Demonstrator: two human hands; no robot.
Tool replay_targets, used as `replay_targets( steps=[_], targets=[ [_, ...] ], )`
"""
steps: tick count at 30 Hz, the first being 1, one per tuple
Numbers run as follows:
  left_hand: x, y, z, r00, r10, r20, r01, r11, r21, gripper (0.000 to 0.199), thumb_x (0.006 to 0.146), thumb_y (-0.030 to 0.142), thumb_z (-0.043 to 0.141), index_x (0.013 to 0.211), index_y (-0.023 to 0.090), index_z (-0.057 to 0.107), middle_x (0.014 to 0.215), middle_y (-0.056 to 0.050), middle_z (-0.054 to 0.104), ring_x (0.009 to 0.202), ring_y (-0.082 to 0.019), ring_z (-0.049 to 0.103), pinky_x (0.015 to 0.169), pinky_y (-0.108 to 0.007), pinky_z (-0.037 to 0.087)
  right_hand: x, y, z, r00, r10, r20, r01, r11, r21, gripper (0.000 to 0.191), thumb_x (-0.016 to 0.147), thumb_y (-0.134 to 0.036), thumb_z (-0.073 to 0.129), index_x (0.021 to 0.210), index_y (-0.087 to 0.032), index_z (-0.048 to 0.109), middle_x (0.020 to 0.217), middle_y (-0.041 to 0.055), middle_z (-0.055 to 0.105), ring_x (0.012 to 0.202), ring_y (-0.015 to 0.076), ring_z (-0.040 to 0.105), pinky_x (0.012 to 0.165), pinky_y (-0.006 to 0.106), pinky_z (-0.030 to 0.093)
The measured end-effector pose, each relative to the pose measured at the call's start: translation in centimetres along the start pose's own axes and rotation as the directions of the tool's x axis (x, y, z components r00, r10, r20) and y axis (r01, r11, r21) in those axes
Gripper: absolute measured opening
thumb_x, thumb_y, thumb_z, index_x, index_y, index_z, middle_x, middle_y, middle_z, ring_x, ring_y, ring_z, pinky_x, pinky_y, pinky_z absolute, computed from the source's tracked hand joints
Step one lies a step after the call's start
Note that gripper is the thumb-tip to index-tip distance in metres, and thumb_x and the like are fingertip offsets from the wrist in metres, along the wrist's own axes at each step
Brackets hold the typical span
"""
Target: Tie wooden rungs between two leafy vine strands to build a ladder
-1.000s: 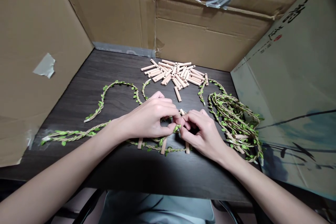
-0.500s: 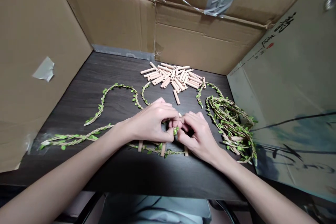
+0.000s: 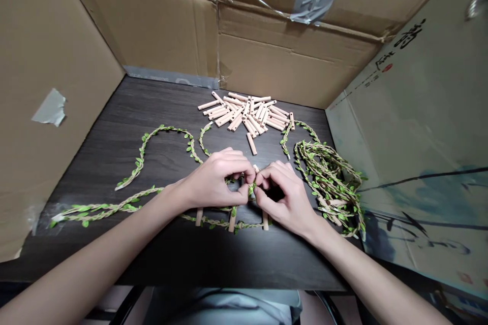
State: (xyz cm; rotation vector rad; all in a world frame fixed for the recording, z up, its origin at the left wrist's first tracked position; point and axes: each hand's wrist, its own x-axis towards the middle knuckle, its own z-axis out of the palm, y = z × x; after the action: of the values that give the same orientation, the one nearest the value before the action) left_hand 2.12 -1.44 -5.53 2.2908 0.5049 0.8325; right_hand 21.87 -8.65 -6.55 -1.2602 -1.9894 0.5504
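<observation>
A leafy twine (image 3: 251,189) is pinched between the fingertips of my left hand (image 3: 221,177) and my right hand (image 3: 285,195), which almost touch each other. Just behind the fingertips shows the pale end of a wooden peg (image 3: 256,168); my hands cover most of the rest. Below them, several short wooden pegs (image 3: 232,219) stand crosswise along a strand of leafy twine (image 3: 213,222), like rungs. On the left, two strands (image 3: 102,209) run together to a taped end on the table. Another loose strand (image 3: 143,147) curves behind my left forearm.
A pile of drilled wooden pegs (image 3: 244,111) lies at the back, with one peg (image 3: 251,143) apart in front. To the right rests a coiled bundle of leafy twine (image 3: 328,172). Cardboard walls (image 3: 152,30) enclose the dark table (image 3: 152,254) on the left, back and right.
The view has shifted slightly. My fingertips have drawn a little closer together over the leafy twine, both hands still pinching. The pile and the coil lie as before.
</observation>
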Motion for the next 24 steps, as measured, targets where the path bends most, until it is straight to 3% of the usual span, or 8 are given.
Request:
replay_targets(
  steps=[6, 15, 20, 24],
  targets=[
    [-0.1, 0.0, 0.5, 0.999, 0.046, -0.003, -0.046, 0.999, 0.002, 0.017, 0.074, 0.006, 0.057, 0.081, 0.018, 0.065, 0.076, -0.001, 0.069, 0.070, -0.014, 0.058, 0.075, -0.028, 0.046, 0.1, 0.3, -0.4, 0.999, -0.016, 0.047, 0.015, 1.000, 0.018, 0.006, 0.085, -0.016, 0.060, 0.082, -0.021, 0.056, 0.071, -0.0039, 0.053, 0.070, 0.0147, 0.048, 0.072, 0.033, 0.031],
    [-0.1, 0.3, 0.7, 0.998, 0.049, -0.031, -0.049, 0.999, 0.004, 0.015, 0.075, 0.006, 0.056, 0.078, 0.018, 0.065, 0.073, -0.001, 0.067, 0.068, -0.013, 0.054, 0.069, -0.026, 0.046, -0.1, -0.1, 0.2, 0.993, 0.114, -0.006, -0.113, 0.988, 0.108, 0.009, 0.086, -0.019, 0.058, 0.077, -0.021, 0.058, 0.067, -0.0044, 0.049, 0.070, 0.0154, 0.046, 0.073, 0.032, 0.032],
    [0.0, 0.5, -0.1, 0.997, -0.080, -0.008, 0.079, 0.996, -0.036, 0.012, 0.076, 0.009, 0.059, 0.082, 0.017, 0.066, 0.077, -0.001, 0.068, 0.069, -0.013, 0.054, 0.068, -0.025, 0.045, -0.2, 0.0, 0.2, 0.991, 0.134, -0.030, -0.130, 0.985, 0.115, 0.008, 0.087, -0.020, 0.058, 0.078, -0.021, 0.057, 0.070, -0.0033, 0.050, 0.071, 0.0159, 0.048, 0.073, 0.032, 0.034],
    [0.1, 0.7, -1.0, 0.976, -0.186, 0.117, 0.182, 0.982, 0.039, 0.014, 0.085, 0.029, 0.071, 0.090, 0.017, 0.069, 0.078, 0.001, 0.071, 0.072, -0.014, 0.059, 0.076, -0.030, 0.040, -0.3, -0.2, 0.3, 0.983, 0.143, -0.115, -0.131, 0.986, 0.104, 0.011, 0.087, -0.019, 0.059, 0.077, -0.022, 0.055, 0.067, -0.0035, 0.048, 0.067, 0.0156, 0.045, 0.070, 0.032, 0.034]
  ],
)
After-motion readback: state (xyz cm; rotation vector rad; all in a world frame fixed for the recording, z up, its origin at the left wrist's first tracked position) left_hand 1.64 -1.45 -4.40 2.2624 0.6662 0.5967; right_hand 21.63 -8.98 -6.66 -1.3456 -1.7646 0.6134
